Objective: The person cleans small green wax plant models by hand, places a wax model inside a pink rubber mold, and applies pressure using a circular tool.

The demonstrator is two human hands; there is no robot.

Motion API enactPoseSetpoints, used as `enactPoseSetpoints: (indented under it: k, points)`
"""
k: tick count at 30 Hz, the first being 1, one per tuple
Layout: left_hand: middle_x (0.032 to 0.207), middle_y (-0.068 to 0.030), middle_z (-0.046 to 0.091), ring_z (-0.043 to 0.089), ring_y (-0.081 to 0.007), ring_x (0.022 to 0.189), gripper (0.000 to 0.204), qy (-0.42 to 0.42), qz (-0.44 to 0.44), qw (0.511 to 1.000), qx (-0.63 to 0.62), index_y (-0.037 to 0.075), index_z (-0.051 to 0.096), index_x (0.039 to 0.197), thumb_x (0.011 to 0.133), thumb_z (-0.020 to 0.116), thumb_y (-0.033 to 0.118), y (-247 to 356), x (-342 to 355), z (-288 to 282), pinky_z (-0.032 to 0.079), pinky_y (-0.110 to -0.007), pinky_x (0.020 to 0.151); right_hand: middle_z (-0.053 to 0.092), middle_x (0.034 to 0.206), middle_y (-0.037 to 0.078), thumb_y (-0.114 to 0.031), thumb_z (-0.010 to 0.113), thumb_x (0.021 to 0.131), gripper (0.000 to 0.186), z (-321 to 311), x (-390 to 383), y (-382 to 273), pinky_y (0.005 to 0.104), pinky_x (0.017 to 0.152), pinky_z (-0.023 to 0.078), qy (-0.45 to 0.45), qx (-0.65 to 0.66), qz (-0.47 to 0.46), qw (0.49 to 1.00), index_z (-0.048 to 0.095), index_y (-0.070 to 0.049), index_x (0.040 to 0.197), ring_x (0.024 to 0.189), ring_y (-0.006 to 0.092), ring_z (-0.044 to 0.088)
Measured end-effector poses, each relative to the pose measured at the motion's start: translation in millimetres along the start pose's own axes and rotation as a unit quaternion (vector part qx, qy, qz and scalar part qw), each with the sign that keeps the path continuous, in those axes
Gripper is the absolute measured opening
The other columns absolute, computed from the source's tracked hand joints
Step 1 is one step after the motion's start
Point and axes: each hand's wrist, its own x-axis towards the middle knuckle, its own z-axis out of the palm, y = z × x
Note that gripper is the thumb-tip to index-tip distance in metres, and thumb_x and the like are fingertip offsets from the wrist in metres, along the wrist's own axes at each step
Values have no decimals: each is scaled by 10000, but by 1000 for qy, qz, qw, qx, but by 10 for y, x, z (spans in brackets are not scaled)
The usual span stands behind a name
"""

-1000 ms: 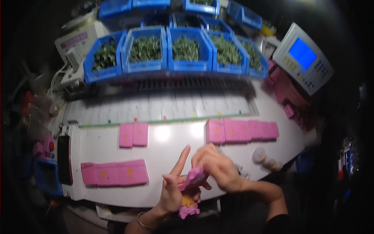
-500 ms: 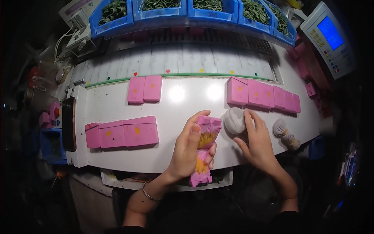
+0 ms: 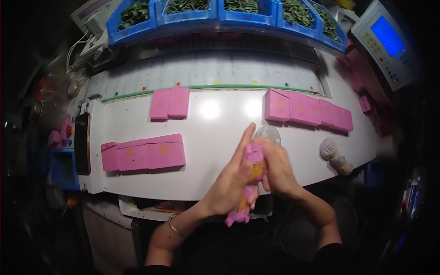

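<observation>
My left hand (image 3: 231, 185) is closed around a pink rubber mould (image 3: 255, 155) that is spread open, with yellow patches on its inner faces. The mould stands tilted above the front edge of the white table. My right hand (image 3: 278, 172) is against or very close to the mould's right side; its fingers are bent and smeared by motion, so I cannot tell whether they grip it. Just behind the hands is a pale round thing (image 3: 270, 133), partly hidden by them. A tied pale cloth bundle (image 3: 328, 149) with a tan end lies to the right.
Pink mould blocks stand in rows at left (image 3: 165, 153), far middle (image 3: 178, 103) and far right (image 3: 305, 109). Behind runs a pale belt (image 3: 201, 68) with coloured dots. Blue bins (image 3: 183, 17) of green pieces hang above. A control panel (image 3: 385, 41) stands right.
My right hand has moved left from the pale round thing to the mould. The mould has shifted slightly right and turned more edge-on. The belt's coloured dots have slid left.
</observation>
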Motion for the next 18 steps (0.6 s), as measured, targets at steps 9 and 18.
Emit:
enactPoseSetpoints:
  k: [9, 18]
  points:
    - [667, -96, 487, 443, -96, 474, 431, 89, 33, 995, -22, 58, 335, 1181, 1001, 217, 431, -9, 27, -145, 459, -244, 468, 431, 1212, 245, -19, 468, 868, 465, -282, -29, 372, 389, 870, 424, 205, -514, -308, 774, 379, 44, 1320, 1035, 359, 477]
    - [638, -120, 523, 485, -154, 450, 405, 207, 80, 974, 36, 31, 390, 1116, 1013, 159, 348, -275, 134, -413, 469, -283, 447, 443, 1307, 261, 160, 503, 680, 735, -7, -271, 91, 392, 882, 420, 139, -366, -280, 876, 302, 64, 1381, 973, 380, 528]
